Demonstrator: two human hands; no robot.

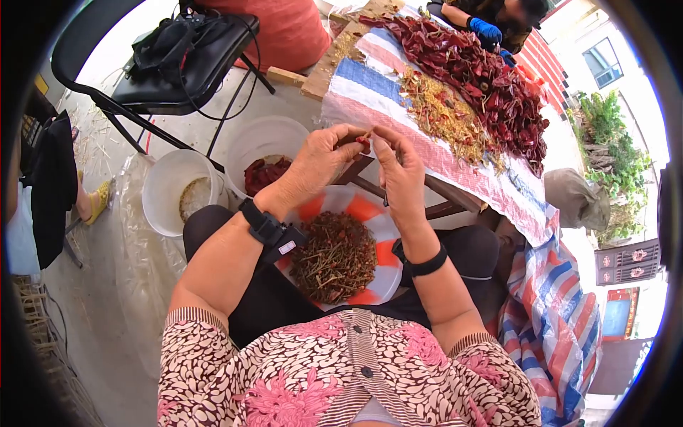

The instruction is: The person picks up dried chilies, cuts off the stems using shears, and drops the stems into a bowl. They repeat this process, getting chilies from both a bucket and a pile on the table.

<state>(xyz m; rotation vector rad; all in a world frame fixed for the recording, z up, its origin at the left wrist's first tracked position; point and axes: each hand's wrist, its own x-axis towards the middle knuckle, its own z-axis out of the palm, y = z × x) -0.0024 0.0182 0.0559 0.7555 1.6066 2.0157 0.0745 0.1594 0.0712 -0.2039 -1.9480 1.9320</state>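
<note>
Quite small, red chili piece (363,142)

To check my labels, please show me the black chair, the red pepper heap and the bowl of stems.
Black chair (155,97), head view, bare near part of the seat.
Red pepper heap (491,98), head view, its middle.
Bowl of stems (388,262), head view, orange patch on its wall.

A small red pepper piece (363,144) with a thin stem is pinched between left hand (324,153) and right hand (400,167). Brown stems (333,257) with red bits lie heaped near; wrinkled dark-red peppers (473,67) lie far right.
</note>
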